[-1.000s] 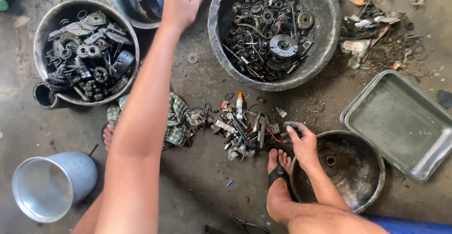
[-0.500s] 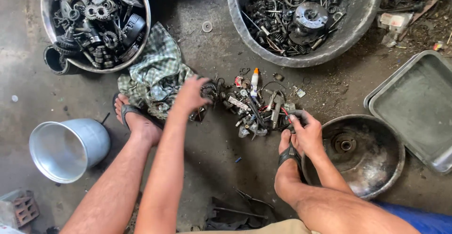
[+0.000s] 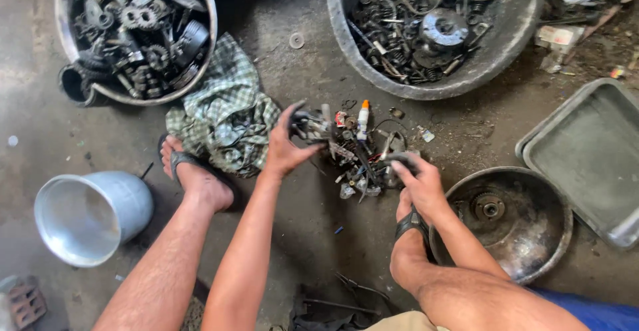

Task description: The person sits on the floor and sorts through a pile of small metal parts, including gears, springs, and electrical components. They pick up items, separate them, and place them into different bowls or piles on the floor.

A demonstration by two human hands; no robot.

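A heap of small parts (image 3: 356, 155) lies on the concrete floor (image 3: 313, 238) between the person's two feet, a small white bottle with an orange cap (image 3: 363, 118) standing up among them. At the heap's left edge the left hand (image 3: 286, 148) closes its fingers and thumb around a dark metal part (image 3: 311, 128), which sits at the fingertips, just above the floor. At the heap's right edge the right hand (image 3: 419, 181) has its fingers curled down over another dark part (image 3: 399, 160), pinched under the fingertips; what kind of part it is cannot be told. The right foot in a black sandal (image 3: 409, 221) lies just below that hand, and the left foot (image 3: 196, 178) rests on its sandal beside a crumpled green checked cloth (image 3: 226, 115). Further out, a metal basin (image 3: 200, 11) of gears and chain stands at the upper left, and a large grey tub (image 3: 532, 11) of scrap parts at the upper right. A rusty round pan (image 3: 532, 238) holding one gear sits right of the right foot, touching a grey rectangular tray (image 3: 586, 165). A shiny metal pot (image 3: 126, 198) lies tipped on its side at the left.
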